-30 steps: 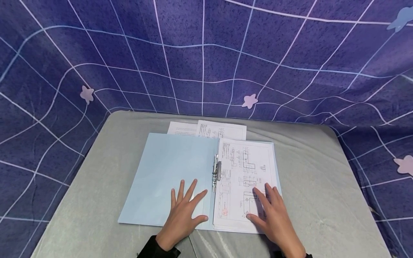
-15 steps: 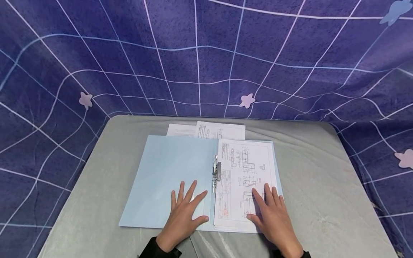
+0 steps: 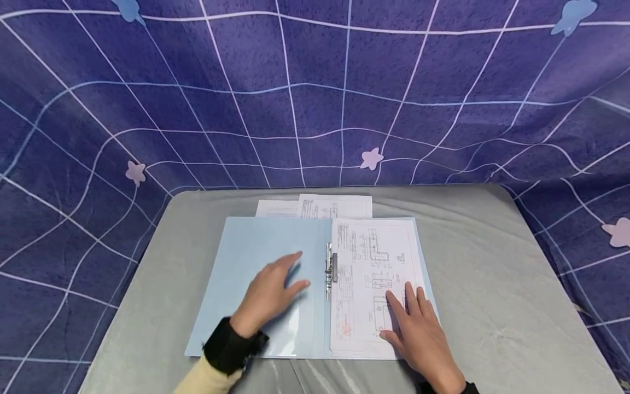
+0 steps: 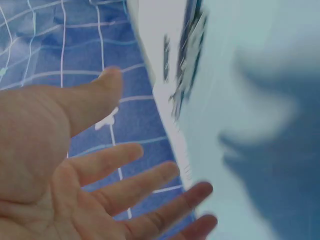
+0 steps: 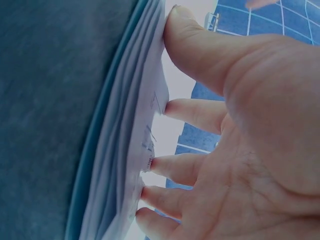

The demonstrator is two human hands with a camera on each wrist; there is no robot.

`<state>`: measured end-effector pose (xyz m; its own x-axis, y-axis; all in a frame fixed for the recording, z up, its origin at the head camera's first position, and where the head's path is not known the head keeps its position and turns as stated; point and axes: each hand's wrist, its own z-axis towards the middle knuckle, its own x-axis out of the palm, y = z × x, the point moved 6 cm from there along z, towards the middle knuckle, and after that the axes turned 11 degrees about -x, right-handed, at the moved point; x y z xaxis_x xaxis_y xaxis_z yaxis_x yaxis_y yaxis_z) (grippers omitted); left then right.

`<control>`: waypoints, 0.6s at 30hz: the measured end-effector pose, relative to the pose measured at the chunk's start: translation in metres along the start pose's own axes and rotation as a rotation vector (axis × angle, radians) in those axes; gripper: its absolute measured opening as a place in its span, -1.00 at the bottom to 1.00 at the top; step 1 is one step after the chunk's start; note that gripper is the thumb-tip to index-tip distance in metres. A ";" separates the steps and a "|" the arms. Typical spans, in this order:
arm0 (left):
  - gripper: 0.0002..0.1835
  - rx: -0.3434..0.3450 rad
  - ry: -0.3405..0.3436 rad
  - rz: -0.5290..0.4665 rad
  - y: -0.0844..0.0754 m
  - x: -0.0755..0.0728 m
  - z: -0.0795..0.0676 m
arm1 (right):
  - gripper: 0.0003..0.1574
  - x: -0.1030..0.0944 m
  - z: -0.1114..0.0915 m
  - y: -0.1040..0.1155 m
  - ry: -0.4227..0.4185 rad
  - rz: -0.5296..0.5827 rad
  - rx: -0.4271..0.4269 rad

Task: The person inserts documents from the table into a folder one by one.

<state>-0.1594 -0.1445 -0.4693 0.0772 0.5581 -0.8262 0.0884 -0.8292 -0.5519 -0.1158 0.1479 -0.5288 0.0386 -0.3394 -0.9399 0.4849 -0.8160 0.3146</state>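
A light blue folder (image 3: 256, 246) lies spread on the table, its metal clip (image 3: 328, 271) along the spine. Printed sheets with line drawings (image 3: 359, 306) fill its right side; the right wrist view shows them as a stack of several papers (image 5: 135, 115). My right hand (image 3: 418, 334) rests on the top sheet, fingertips and thumb touching the paper. Above the bare left cover hovers my left hand (image 3: 268, 293), fingers extended and thumb apart. In the left wrist view that hand (image 4: 100, 185) holds nothing, and its shadow falls on the blue cover.
Two more printed sheets (image 3: 339, 205) stick out from beneath the folder's far edge. A grey cloth (image 3: 472, 284) covers the table. Behind and at both sides hangs a purple-blue curtain (image 3: 236, 109) with a line grid and stars.
My left hand has lifted off the left cover and moved up and slightly left. The right hand stays on the sheets. The head view has tilted slightly upward.
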 end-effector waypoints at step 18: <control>-0.63 -0.216 -0.191 0.071 0.005 0.005 0.180 | -0.01 -0.005 -0.003 0.002 -0.019 -0.004 0.007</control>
<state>-0.3373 -0.1515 -0.4967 -0.0955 0.4663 -0.8795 0.3002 -0.8289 -0.4721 -0.1123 0.1499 -0.5239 0.0200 -0.3449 -0.9384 0.4785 -0.8208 0.3119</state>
